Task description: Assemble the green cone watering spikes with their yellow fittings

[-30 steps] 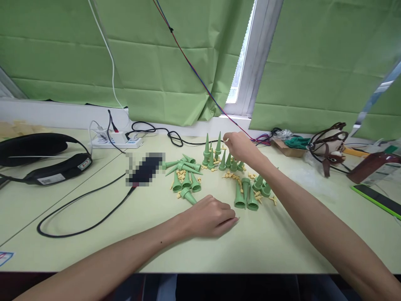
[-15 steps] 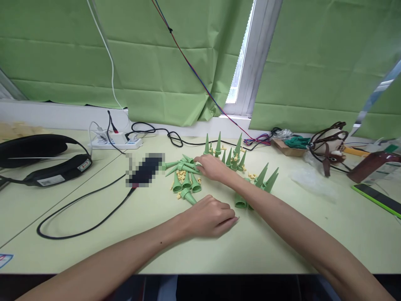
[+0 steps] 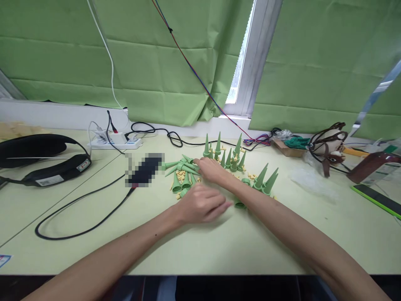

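My left hand (image 3: 205,204) is closed above the table, fingers curled and slightly blurred; anything inside them is hidden. Behind it lies a pile of green plant watering spikes (image 3: 177,184), hollow cones with small yellow valves (image 3: 181,175) among them. My right hand (image 3: 212,169) reaches across to the right side of this pile, its fingers bent down by a green spike (image 3: 191,168). What they grip, if anything, I cannot make out. Several spikes (image 3: 237,146) stand point up behind my right hand, and more spikes (image 3: 270,182) stand right of my right forearm.
A blurred-out dark device (image 3: 145,169) with a black cable lies left of the pile. Further left are a black headset (image 3: 59,171) and a power strip (image 3: 115,144). On the right are a plastic bag (image 3: 313,182), a brown bottle (image 3: 372,167) and a green-edged phone (image 3: 379,200).
My left hand has moved up and slightly left, towards the pile, now covering part of the nearest spikes. My right hand has shifted slightly right and down, staying by the pile.
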Demonstrator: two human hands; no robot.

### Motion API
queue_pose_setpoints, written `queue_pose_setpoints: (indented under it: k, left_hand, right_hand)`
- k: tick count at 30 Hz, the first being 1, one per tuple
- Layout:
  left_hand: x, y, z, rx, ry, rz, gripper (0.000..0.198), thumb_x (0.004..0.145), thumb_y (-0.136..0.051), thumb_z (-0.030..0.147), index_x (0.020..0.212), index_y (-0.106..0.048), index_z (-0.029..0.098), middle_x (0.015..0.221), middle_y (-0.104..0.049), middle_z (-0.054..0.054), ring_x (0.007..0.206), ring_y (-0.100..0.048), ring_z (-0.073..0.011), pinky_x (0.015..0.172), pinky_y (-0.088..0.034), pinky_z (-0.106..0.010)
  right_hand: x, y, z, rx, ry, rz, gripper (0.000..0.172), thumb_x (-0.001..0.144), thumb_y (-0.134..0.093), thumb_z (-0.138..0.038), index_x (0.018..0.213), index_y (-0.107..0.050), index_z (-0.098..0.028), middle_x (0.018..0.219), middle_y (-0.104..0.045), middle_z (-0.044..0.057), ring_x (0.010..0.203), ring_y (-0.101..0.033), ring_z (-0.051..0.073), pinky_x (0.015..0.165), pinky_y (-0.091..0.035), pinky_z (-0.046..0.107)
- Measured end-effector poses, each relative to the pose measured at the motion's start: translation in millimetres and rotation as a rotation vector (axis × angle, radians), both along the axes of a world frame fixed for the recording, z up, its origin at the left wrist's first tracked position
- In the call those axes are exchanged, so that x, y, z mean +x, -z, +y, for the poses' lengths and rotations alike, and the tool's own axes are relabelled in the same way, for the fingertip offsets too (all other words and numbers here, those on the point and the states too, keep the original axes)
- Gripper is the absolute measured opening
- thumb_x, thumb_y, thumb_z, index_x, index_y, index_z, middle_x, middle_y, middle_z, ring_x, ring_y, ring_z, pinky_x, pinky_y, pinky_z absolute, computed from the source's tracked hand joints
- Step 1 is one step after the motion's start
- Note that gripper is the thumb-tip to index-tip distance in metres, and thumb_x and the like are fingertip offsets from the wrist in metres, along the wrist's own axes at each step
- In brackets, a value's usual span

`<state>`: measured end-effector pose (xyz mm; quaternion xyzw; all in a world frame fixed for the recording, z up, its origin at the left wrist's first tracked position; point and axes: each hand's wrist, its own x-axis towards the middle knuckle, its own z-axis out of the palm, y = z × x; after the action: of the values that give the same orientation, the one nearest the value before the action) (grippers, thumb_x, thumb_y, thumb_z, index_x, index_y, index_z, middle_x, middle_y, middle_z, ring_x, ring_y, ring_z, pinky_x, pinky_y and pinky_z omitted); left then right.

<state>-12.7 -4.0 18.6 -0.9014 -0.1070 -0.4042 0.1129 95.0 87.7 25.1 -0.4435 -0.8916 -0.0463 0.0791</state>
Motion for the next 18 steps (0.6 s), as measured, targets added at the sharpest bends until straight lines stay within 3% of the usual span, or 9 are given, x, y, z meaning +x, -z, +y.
queue_pose_setpoints:
  k: [3,5,7,11,15,18]
  left_hand:
    - [-13.1,-9.6,17.5,0.049,-0.167,-0.216,0.038,0.094,-0.050,0.019,0.056,-0.046,0.018,0.044,-0.045,0.004,0.041,-0.037,-0.0077,0.046,-0.027,-0.026]
    - [-23.2,-16.7,30.6,0.037,-0.363,-0.361,0.043,0.094,-0.049,0.020,0.052,-0.041,0.018,0.043,-0.040,0.004,0.041,-0.034,-0.0080,0.047,-0.027,-0.026]
    - [-35.0,-23.0,45.3,-0.038,-0.567,-0.455,0.039,0.094,-0.048,0.026,0.056,-0.048,0.018,0.047,-0.045,0.003,0.044,-0.039,-0.0093,0.050,-0.032,-0.026]
    - [-62.6,-25.3,80.2,-0.291,-0.838,-0.294,0.029,0.094,-0.045,0.035,0.083,-0.065,0.017,0.082,-0.068,-0.006,0.076,-0.061,-0.0189,0.072,-0.045,-0.029]
    - [-82.0,-11.7,111.0,-0.564,-0.870,-0.004,0.048,0.098,-0.029,0.043,0.114,-0.063,0.013,0.122,-0.064,-0.016,0.115,-0.055,-0.0299,0.100,-0.038,-0.039]
    - [-84.1,-0.8,120.6,-0.651,-0.827,0.097,0.055,0.099,-0.022,0.046,0.111,-0.065,0.015,0.120,-0.067,-0.014,0.114,-0.058,-0.0286,0.098,-0.040,-0.036]
  right_hand:
    - [4.7,-3.1,-7.6,-0.022,0.000,0.012,0.020,0.094,-0.049,-0.015,0.114,-0.051,-0.016,0.096,-0.063,0.009,0.076,-0.062,0.020,0.059,-0.038,0.026]
    - [9.3,-4.6,-16.4,-0.021,0.019,0.039,0.020,0.095,-0.045,-0.013,0.115,-0.050,-0.016,0.097,-0.062,0.009,0.075,-0.061,0.019,0.059,-0.038,0.025]
    - [15.7,-4.4,-27.5,-0.001,0.043,0.070,0.021,0.096,-0.046,-0.014,0.116,-0.050,-0.015,0.097,-0.060,0.010,0.078,-0.062,0.020,0.062,-0.040,0.026]
    - [35.4,0.5,-50.0,0.000,0.067,0.147,0.027,0.096,-0.045,-0.014,0.123,-0.048,-0.016,0.105,-0.059,0.013,0.085,-0.063,0.022,0.068,-0.044,0.029]
    - [62.4,5.4,-65.1,0.011,0.041,0.225,0.029,0.099,-0.044,-0.018,0.127,-0.047,-0.017,0.113,-0.058,0.015,0.088,-0.063,0.023,0.071,-0.047,0.031]
    - [82.3,6.9,-71.9,0.061,-0.024,0.298,0.029,0.100,-0.042,-0.019,0.127,-0.048,-0.017,0.117,-0.059,0.014,0.086,-0.063,0.022,0.072,-0.049,0.033]
